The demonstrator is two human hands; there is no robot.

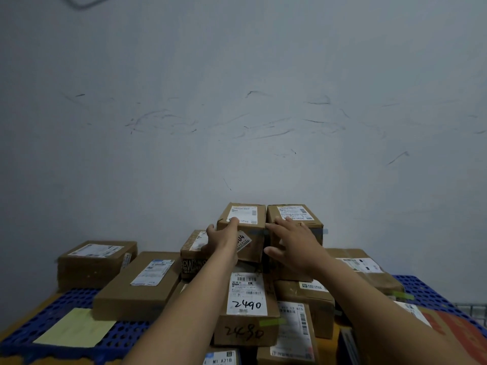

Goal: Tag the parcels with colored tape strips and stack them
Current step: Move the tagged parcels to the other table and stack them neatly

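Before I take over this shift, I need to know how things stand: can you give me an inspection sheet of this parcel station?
Surface: blue perforated pallets, mostly covered by parcels.
Job's things: cardboard parcels piled against the wall; left top parcel and right top parcel side by side; green tape strip on the parcel marked 2490.
Clutter: pale yellow sheet lying on the pallets.
Hands: left hand grips the left top parcel's near corner; right hand lies flat, fingers spread, on the right top parcel.
Cables: one thin loop high on the wall.
Surroundings: scuffed grey wall.
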